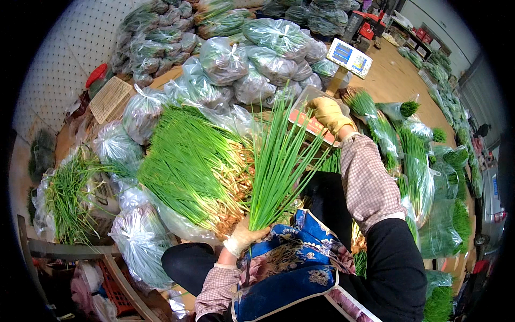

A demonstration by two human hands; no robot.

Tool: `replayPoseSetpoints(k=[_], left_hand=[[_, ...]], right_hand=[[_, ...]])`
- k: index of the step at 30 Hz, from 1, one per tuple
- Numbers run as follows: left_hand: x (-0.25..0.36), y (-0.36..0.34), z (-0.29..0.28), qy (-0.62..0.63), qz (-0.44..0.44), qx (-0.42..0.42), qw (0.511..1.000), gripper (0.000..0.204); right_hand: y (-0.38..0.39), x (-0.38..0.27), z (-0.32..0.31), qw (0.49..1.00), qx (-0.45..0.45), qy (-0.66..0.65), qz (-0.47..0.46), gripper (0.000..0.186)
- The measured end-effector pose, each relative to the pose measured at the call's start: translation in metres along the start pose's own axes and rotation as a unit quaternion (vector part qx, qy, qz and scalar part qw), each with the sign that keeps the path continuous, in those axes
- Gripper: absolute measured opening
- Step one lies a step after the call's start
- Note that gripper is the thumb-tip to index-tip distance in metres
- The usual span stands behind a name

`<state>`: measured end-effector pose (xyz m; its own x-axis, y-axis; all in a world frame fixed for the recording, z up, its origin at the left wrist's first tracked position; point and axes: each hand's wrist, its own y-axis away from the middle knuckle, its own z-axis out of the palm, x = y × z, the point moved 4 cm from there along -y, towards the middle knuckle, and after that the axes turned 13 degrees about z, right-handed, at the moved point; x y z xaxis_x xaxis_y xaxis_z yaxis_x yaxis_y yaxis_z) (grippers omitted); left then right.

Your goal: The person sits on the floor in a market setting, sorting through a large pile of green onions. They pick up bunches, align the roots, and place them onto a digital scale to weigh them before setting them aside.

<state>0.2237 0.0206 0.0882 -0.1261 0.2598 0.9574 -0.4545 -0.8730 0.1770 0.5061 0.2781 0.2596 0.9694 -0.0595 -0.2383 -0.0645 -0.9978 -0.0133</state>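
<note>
My left hand (245,236), in a pale glove, is closed around the base of a bunch of green onions (279,161), whose long green leaves fan upward. My right hand (330,115), in a yellowish glove, reaches over the bed of a weighing scale (306,127); its fingers bend down and their tips are hard to make out. Left of the held bunch lies a wide pile of green onions (188,161) on clear plastic, pale root ends toward me. The scale's display head (350,58) stands on a post beyond my right hand.
Filled plastic bags (223,60) are heaped at the back. Bagged onion bundles (416,161) lie along the right. At left, a basket (102,214) holds loose greens (72,196), near a tied bag (140,244). A metal frame (126,284) stands lower left.
</note>
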Motion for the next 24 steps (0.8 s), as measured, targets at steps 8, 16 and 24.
replayPoseSetpoints(k=[8,16,24], left_hand=[[-0.018,-0.006,-0.009,-0.103,0.032,0.009,0.994,0.048],[-0.021,-0.007,-0.011,-0.223,0.108,0.002,0.969,0.058],[-0.020,-0.005,-0.008,-0.211,0.104,-0.004,0.972,0.054]], right_hand=[[-0.034,0.053,-0.008,0.947,0.003,-0.298,0.123,0.027],[-0.011,-0.044,-0.073,0.981,0.159,-0.032,-0.102,0.043],[-0.011,-0.062,-0.036,0.953,0.018,0.260,-0.156,0.035]])
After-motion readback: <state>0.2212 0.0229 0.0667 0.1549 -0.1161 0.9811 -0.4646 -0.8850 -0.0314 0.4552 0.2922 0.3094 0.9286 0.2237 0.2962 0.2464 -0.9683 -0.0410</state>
